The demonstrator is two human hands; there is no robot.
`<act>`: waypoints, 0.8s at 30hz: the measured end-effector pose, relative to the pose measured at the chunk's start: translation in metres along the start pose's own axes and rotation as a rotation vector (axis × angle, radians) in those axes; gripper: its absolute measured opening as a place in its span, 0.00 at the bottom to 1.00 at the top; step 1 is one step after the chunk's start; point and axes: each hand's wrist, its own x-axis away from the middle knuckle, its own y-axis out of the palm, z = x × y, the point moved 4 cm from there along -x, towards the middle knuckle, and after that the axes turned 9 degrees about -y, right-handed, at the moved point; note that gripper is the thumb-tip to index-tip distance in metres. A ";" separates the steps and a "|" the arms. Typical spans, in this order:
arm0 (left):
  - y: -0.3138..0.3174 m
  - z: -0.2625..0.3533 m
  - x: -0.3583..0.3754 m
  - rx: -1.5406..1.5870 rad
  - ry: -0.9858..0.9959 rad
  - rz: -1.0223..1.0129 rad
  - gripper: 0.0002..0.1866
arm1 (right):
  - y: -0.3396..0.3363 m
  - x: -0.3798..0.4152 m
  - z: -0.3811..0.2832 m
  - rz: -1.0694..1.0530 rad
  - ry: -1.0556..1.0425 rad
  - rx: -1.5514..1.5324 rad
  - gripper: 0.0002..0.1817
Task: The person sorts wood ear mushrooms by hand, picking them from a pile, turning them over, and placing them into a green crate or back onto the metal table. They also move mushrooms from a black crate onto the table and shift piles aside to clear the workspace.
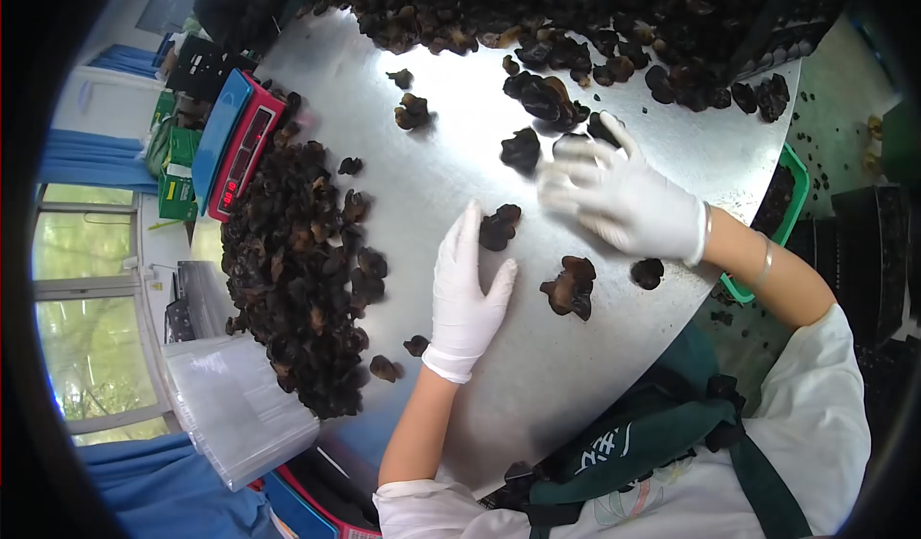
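Note:
Dark, wrinkled fungus pieces lie over a shiny metal table (422, 175). My left hand (468, 299), in a white glove, rests on the table with thumb and fingers apart, its fingertips beside a small dark piece (500, 227). Also gloved in white, my right hand (624, 194) is over the table with its fingers spread and slightly blurred, close to some dark pieces partly hidden behind it. To its left is another piece (521, 152). A brownish piece (570, 288) lies between my hands, nearer to me.
A large heap (576, 2) covers the far side, and a second heap (302, 280) lies at the left beside a red and blue scale (240, 146). Plastic bags (240, 405) sit at the lower left. Below the right edge is a green basket (791, 199). Another person (230, 7) is at the upper left.

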 end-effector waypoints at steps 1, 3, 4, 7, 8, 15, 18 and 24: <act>-0.001 -0.003 0.002 0.017 -0.025 0.010 0.41 | -0.005 0.003 -0.009 -0.060 -0.148 -0.024 0.22; -0.007 -0.008 0.002 0.048 -0.045 0.030 0.41 | -0.009 0.002 0.009 0.159 -0.093 -0.048 0.24; -0.008 -0.009 0.002 0.063 -0.052 0.038 0.41 | -0.010 -0.002 0.031 0.259 0.031 0.012 0.24; -0.007 0.006 -0.011 -0.123 0.066 0.127 0.42 | 0.007 -0.018 0.050 0.218 0.270 0.298 0.22; -0.006 0.012 -0.018 -0.117 0.087 0.146 0.42 | 0.010 -0.023 0.037 0.173 0.147 0.222 0.22; 0.001 0.021 -0.047 -0.233 0.292 -0.001 0.29 | -0.049 -0.016 0.068 0.653 0.255 -0.370 0.14; -0.026 -0.004 -0.023 -0.343 0.165 -0.061 0.25 | -0.049 0.034 0.085 0.490 0.339 -0.315 0.14; -0.056 0.010 0.025 -0.369 0.017 0.201 0.30 | -0.055 0.078 0.012 0.235 0.609 -0.538 0.19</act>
